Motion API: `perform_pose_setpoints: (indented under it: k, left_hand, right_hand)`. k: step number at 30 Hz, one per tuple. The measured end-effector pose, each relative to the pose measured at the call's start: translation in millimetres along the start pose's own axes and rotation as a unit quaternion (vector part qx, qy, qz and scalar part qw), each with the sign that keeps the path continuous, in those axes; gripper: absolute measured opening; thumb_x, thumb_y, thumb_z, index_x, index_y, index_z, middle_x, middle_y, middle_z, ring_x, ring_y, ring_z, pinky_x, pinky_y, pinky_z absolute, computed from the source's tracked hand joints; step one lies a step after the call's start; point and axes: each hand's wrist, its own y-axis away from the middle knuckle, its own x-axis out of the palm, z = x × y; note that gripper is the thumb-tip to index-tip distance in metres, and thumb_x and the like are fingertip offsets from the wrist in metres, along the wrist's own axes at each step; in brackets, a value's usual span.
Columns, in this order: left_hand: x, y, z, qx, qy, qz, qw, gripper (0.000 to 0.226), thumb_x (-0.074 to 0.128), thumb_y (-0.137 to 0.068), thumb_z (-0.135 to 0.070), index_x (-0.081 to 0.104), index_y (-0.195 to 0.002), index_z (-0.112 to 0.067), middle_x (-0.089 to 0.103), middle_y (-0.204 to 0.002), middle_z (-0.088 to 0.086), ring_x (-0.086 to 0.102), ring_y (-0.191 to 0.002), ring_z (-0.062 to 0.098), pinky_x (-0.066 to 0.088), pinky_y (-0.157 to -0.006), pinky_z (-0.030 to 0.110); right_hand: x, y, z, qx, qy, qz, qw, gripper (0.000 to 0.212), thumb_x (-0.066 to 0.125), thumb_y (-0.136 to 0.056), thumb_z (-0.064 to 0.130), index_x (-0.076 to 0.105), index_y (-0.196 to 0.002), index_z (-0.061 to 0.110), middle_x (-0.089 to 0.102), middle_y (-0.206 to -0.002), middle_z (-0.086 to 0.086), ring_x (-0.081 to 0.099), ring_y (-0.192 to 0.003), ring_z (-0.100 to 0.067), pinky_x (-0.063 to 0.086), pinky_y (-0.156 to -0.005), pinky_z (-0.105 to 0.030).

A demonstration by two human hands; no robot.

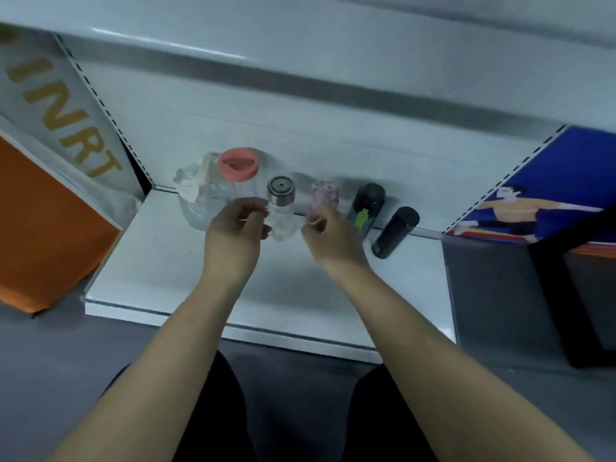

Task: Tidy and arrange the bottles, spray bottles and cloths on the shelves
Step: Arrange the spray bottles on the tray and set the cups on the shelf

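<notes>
Along the back of the low white shelf (160, 261) stands a row of bottles. From the left: a clear jug with a pink lid (238, 168), a small clear bottle with a metal cap (281, 208), a pinkish bottle (325, 195), a dark bottle with a green tab (366, 203) and a plain black bottle (395, 231). My left hand (233, 225) hovers with loosely curled fingers at the left side of the metal-capped bottle. My right hand (333, 235) is loosely curled just in front of the pinkish bottle. Neither hand grips anything.
An orange and white banner (50, 201) leans at the shelf's left end. A blue printed panel (546, 195) closes the right side, with a dark box (583, 295) below it. Another shelf (300, 41) runs overhead. My knees are in front of the shelf edge.
</notes>
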Motion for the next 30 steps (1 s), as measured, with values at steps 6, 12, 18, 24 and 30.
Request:
perform_pose_setpoints:
  k: [6, 12, 18, 24, 30]
  left_hand:
    - [54, -34, 44, -0.003, -0.11, 0.106, 0.988, 0.025, 0.05, -0.093, -0.01, 0.065, -0.102, -0.028, 0.07, -0.091, -0.004, 0.069, -0.082, 0.015, 0.054, -0.091, 0.04]
    - [81, -35, 77, 0.008, -0.162, 0.155, 0.975, 0.028, 0.054, -0.093, -0.016, 0.069, -0.115, -0.022, 0.072, -0.098, 0.002, 0.069, -0.091, 0.021, 0.054, -0.09, 0.042]
    - [74, -31, 111, -0.014, -0.168, 0.15, 0.974, 0.03, 0.052, -0.095, -0.014, 0.065, -0.119, -0.027, 0.069, -0.104, -0.003, 0.067, -0.093, 0.017, 0.051, -0.076, 0.029]
    - [68, -25, 126, -0.021, -0.16, 0.182, 0.97, 0.033, 0.053, -0.096, -0.019, 0.061, -0.124, -0.035, 0.063, -0.109, -0.011, 0.067, -0.093, 0.013, 0.045, -0.065, 0.018]
    - [65, -27, 130, -0.022, -0.164, 0.176, 0.97, 0.033, 0.054, -0.097, -0.02, 0.061, -0.126, -0.034, 0.063, -0.11, -0.01, 0.067, -0.093, 0.013, 0.044, -0.067, 0.019]
  right_hand:
    - [-24, -34, -106, 0.164, -0.04, -0.077, 0.983, 0.016, 0.051, -0.092, 0.02, 0.052, -0.077, 0.013, 0.056, -0.073, -0.003, 0.051, -0.07, -0.024, 0.037, -0.057, -0.026]
    - [-43, -61, -151, 0.222, -0.013, -0.173, 0.96, 0.046, 0.063, -0.086, 0.015, 0.053, -0.128, 0.0, 0.053, -0.125, -0.024, 0.056, -0.108, -0.04, 0.049, -0.093, -0.039]
    - [-63, -101, -162, 0.173, 0.073, -0.165, 0.968, 0.092, 0.071, -0.086, 0.03, 0.014, -0.157, 0.025, 0.024, -0.155, -0.011, 0.046, -0.128, -0.031, 0.043, -0.091, -0.036]
    - [-68, -124, -175, 0.155, 0.12, -0.126, 0.973, 0.058, 0.063, -0.092, 0.022, 0.039, -0.145, 0.017, 0.047, -0.132, -0.02, 0.056, -0.111, -0.039, 0.047, -0.082, -0.036]
    - [-72, -131, -184, 0.127, 0.146, -0.117, 0.974, 0.055, 0.062, -0.093, 0.017, 0.041, -0.144, 0.014, 0.049, -0.128, -0.024, 0.056, -0.106, -0.041, 0.051, -0.083, -0.041]
